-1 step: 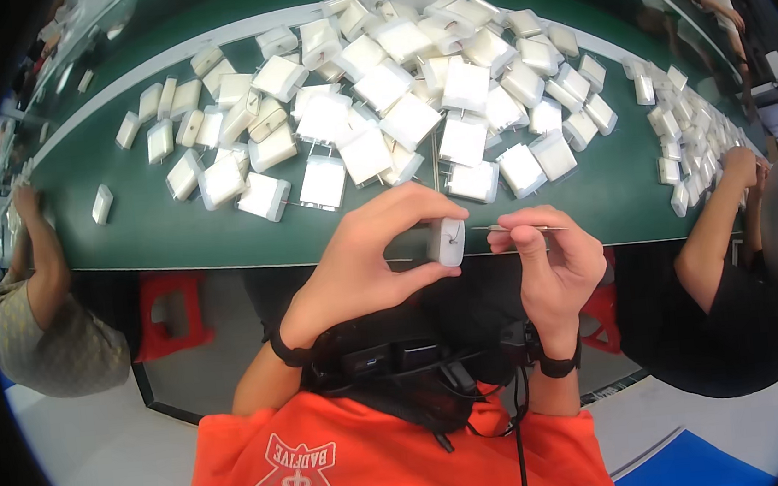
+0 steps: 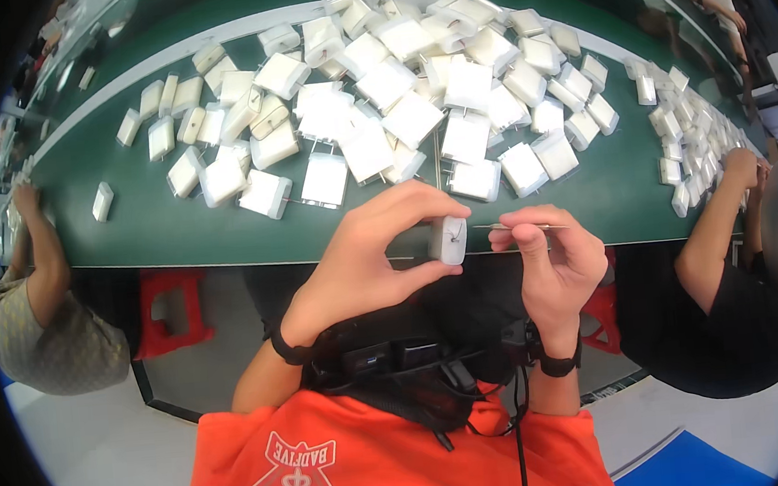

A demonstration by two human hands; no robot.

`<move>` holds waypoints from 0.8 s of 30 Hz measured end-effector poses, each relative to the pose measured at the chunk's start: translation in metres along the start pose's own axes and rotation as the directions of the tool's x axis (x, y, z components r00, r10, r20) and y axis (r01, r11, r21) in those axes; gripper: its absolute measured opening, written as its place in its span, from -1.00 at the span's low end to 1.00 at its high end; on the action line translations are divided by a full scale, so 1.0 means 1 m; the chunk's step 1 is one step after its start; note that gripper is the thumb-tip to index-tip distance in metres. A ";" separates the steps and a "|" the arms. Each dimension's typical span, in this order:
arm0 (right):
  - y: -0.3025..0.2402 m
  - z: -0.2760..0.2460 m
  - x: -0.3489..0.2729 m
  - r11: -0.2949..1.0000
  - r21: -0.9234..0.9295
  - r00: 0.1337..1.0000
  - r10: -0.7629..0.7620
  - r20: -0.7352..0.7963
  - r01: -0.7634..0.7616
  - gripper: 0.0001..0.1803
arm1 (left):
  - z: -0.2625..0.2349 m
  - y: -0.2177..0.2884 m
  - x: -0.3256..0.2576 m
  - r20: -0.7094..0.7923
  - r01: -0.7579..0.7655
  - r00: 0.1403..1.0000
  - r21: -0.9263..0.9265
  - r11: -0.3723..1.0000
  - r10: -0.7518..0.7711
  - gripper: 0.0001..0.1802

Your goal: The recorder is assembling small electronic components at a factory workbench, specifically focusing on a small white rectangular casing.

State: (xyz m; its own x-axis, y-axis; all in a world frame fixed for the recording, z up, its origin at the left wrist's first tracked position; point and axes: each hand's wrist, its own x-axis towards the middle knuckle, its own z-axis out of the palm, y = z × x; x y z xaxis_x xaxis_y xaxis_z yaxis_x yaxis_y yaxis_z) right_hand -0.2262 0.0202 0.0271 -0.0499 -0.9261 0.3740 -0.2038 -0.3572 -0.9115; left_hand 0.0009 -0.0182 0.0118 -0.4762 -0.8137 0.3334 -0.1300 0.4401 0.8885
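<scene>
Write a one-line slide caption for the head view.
Left hand pinches a small white block while the right hand holds a thin metal tool beside it, above a green table heaped with white blocks.

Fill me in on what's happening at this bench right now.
A person in an orange shirt holds a small white block pinched in the left hand, and a thin metal tool in the right hand, its tip pointed at the block. Ahead, a heap of similar white blocks covers the green table. Other people work at either side.
</scene>
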 end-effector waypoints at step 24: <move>-0.004 0.006 0.007 0.987 -0.145 0.996 -0.054 0.065 0.063 -0.94 | 0.001 0.002 -0.001 -0.012 0.035 0.999 -0.067 0.997 -0.036 -0.44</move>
State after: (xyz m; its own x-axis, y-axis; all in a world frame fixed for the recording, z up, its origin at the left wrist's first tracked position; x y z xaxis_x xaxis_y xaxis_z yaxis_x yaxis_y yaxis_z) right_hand -0.2201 0.0143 0.0320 0.0246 -0.9113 0.4110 -0.3458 -0.3935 -0.8518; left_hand 0.0005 -0.0167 0.0131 -0.4606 -0.8335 0.3052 -0.0878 0.3850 0.9187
